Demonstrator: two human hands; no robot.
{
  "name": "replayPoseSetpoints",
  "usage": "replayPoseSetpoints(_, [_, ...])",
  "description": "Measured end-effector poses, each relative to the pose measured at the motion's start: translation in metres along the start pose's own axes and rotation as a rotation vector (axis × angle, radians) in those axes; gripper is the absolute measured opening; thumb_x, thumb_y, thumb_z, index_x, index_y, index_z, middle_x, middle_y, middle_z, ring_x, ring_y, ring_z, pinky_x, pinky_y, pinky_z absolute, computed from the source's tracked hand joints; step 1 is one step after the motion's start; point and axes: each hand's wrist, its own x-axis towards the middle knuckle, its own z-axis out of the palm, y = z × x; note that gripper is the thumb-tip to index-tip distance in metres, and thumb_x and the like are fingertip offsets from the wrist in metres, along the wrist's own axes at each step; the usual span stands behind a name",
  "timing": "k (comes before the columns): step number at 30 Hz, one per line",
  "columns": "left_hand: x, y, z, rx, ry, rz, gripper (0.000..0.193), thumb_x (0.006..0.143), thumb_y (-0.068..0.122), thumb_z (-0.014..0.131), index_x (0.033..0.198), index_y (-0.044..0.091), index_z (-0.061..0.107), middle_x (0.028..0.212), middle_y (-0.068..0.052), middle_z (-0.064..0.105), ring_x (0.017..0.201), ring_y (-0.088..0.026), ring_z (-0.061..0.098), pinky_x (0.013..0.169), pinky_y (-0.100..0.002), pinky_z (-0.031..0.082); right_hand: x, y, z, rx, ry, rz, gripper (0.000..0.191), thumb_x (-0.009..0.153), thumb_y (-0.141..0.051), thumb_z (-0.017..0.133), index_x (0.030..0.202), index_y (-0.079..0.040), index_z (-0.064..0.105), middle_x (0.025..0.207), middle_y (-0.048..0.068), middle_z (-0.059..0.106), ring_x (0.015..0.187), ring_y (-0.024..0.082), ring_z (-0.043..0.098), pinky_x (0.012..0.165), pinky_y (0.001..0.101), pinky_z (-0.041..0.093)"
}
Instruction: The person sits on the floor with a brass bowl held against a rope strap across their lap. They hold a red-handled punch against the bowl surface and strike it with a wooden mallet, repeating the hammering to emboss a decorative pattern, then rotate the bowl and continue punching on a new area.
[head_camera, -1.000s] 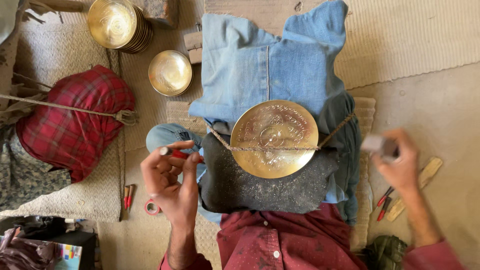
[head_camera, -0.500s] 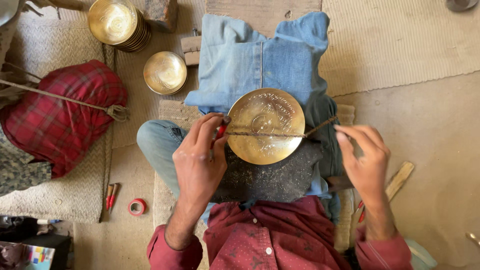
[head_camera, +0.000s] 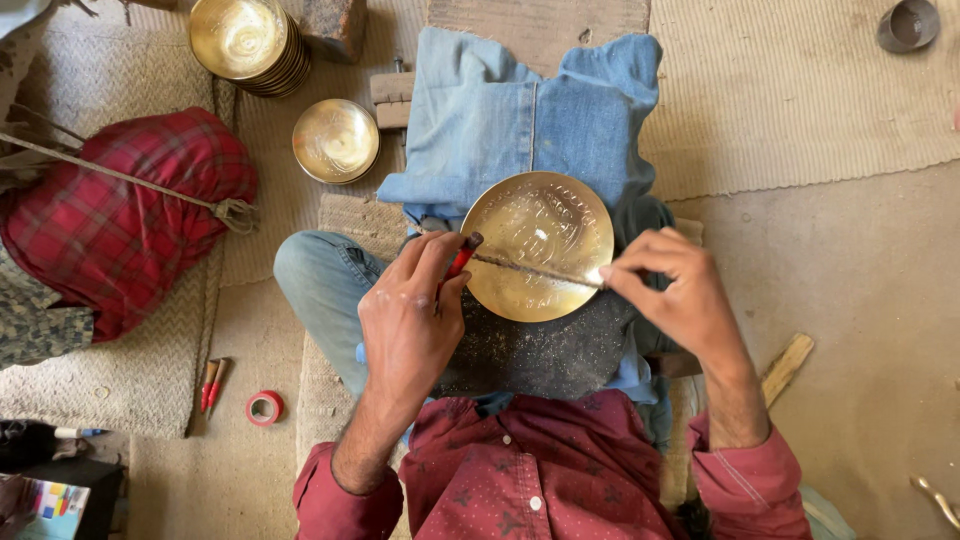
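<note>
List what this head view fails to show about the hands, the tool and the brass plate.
- Slim tool, head view: its right end is hidden under the right hand fingers.
- Left hand: its palm faces away, so the grip on the red handle is hidden.
- Brass plate: engraved pattern too fine and glare-washed to read.
- Stacked bowls: cut by the top edge.

Stacked brass bowls (head_camera: 246, 42), red plaid bundle (head_camera: 120, 215), red tape roll (head_camera: 264, 407), grey cup (head_camera: 908, 24)
</note>
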Motion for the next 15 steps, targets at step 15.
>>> replayPoseSetpoints(15, [0.001,0.002,0.0,-0.003,-0.005,-0.011,0.031,0.088,0.005,0.071,0.118,0.01,0.067,0.119,-0.008,0.07,0.101,-0.032,0.07,0.082,-0.041,0.056,0.001,-0.001,0.003,0.051,-0.01,0.046,0.013,0.089,-0.015,0.081,0.089,-0.002,0.079,0.076,0.001,0.067,0.062,0.008,0.052,0.054,0.0244,0.039])
